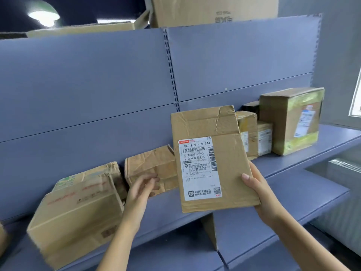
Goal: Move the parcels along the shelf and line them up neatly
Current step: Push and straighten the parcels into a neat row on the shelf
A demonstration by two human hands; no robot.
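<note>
My right hand [257,190] grips the lower right corner of a flat cardboard parcel [224,153] with a white shipping label, held upright above the blue shelf [293,153]. My left hand [141,187] reaches toward a crumpled brown parcel [152,165] leaning on the back panel, fingers loosely spread just in front of it; I cannot tell whether they touch it. A larger box [78,212] sits at the left. To the right stand two small parcels [248,133] [264,138] and a big box with yellow-green tape [289,120].
The blue back panel [88,94] rises behind the shelf. A lower shelf [273,222] juts out in front, with a cardboard piece [211,229] in its gap. Large cartons [205,10] sit on top of the unit. A grey wall closes off the right end.
</note>
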